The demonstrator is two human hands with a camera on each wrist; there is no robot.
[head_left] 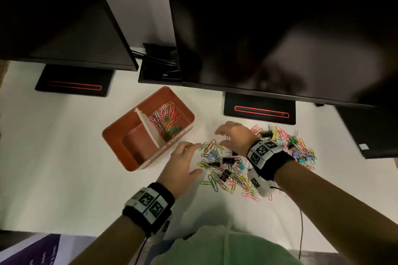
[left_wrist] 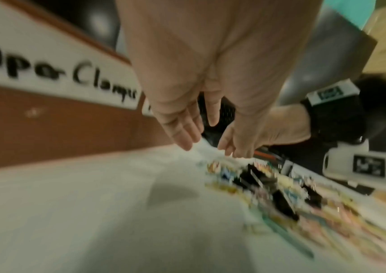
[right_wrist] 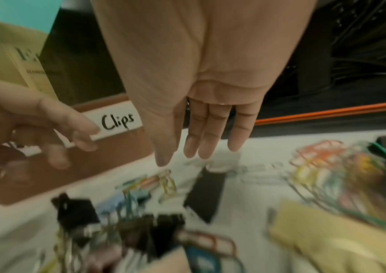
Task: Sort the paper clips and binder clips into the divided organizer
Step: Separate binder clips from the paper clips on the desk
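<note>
An orange divided organizer (head_left: pixel 112 133) stands on the white desk, left of centre. Its far compartment holds several coloured paper clips (head_left: pixel 164 118); the near compartment looks bare. A mixed heap of paper clips and binder clips (head_left: pixel 226 168) spreads to its right, blurred in both wrist views. My left hand (head_left: pixel 185 163) hovers between the organizer and the heap, fingers straight, holding nothing. My right hand (head_left: pixel 230 135) hangs over the heap's far edge with fingers spread and empty. The organizer's labels (left_wrist: pixel 89 81) (right_wrist: pixel 117 123) read "Clamps" and "Clips".
Two dark monitors (head_left: pixel 269 28) overhang the back of the desk on black stands (head_left: pixel 258 109) with red lines. A black cable tray (head_left: pixel 159 64) sits between them. More clips (head_left: pixel 290 144) lie scattered to the right.
</note>
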